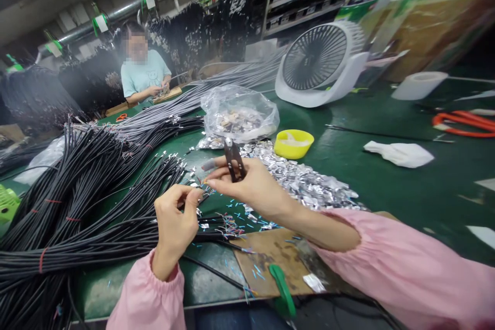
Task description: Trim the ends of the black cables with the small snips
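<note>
My left hand (176, 220) is closed, with thumb and forefinger pinched on a cable end; most of that cable is hidden by the fingers. My right hand (257, 188) is closed, holding a pair of small dark snips (234, 160) tucked in the palm with the blades pointing up. Its thumb and fingertips pinch thin coloured wires (204, 181) just to the right of my left hand. A grey cover sits on one right fingertip. Black cables (154, 240) with stripped coloured ends lie below and left of the hands.
Foil scraps (317, 185) are heaped behind my right arm, near a yellow bowl (294, 144) and a clear plastic bag (240, 113). A white fan (320, 62) stands farther back. A green clamp (282, 289) grips the front board (266, 252). Across the table, a person (145, 75) works.
</note>
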Motion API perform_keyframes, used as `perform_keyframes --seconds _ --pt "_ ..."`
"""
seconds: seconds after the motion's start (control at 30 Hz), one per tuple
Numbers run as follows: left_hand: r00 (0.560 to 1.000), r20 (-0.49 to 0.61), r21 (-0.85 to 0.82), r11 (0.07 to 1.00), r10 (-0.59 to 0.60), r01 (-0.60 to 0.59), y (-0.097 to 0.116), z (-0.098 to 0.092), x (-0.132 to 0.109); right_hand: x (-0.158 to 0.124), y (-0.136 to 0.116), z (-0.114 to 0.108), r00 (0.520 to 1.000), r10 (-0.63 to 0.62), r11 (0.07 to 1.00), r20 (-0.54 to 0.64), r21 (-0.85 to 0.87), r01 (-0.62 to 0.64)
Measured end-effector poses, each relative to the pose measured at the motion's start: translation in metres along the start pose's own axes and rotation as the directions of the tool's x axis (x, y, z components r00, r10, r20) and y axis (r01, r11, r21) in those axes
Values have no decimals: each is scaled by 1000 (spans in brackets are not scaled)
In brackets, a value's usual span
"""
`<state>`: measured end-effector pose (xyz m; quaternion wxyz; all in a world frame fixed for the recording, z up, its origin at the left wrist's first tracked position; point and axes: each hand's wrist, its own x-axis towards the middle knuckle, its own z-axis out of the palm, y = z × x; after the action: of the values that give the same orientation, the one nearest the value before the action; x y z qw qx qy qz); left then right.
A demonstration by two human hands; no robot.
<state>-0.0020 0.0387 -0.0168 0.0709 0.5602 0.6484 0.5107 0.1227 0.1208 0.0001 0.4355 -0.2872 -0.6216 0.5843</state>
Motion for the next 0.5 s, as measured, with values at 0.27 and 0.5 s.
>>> perform_keyframes --seconds 0.27,0.5 --pt "992 6 -87 988 -125 125 -1 3 1 -15 12 -2 759 -614 671 216 -362 647" --pt "993 -29 -167 980 -116 110 1 0 2 -2 0 0 997 -55 998 52 -27 57"
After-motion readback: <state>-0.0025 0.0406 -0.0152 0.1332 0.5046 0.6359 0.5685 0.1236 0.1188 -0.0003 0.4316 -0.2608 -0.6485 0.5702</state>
